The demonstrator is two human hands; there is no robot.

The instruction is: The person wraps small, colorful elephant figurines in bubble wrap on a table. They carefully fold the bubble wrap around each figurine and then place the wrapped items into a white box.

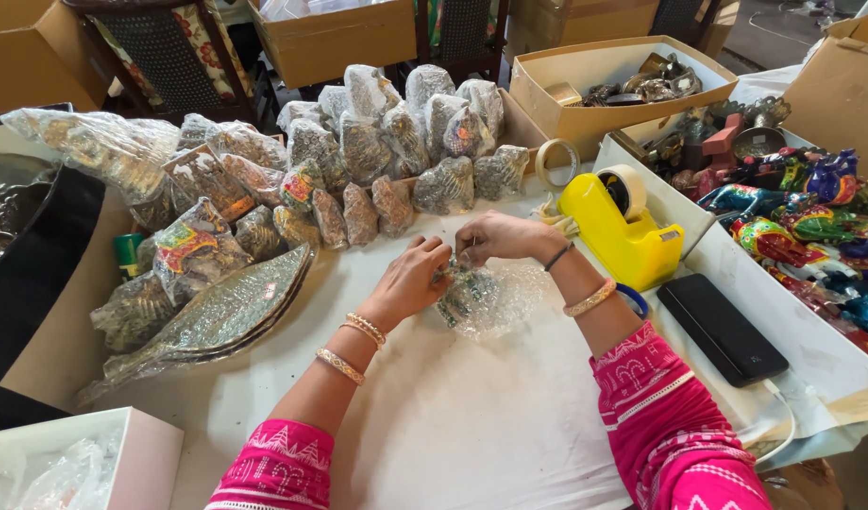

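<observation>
Bubble-wrapped figurine (pixel 478 295) is clamped between left hand (pixel 410 280) and right hand (pixel 495 236) at mid-tabletop (pixel 471 425) — wrap is best pulled snug, ends folded flat, before tape from the yellow dispenser (pixel 618 227) is applied.

Both hands (pixel 457 260) on bubble-wrapped figurine (pixel 481 297)
</observation>
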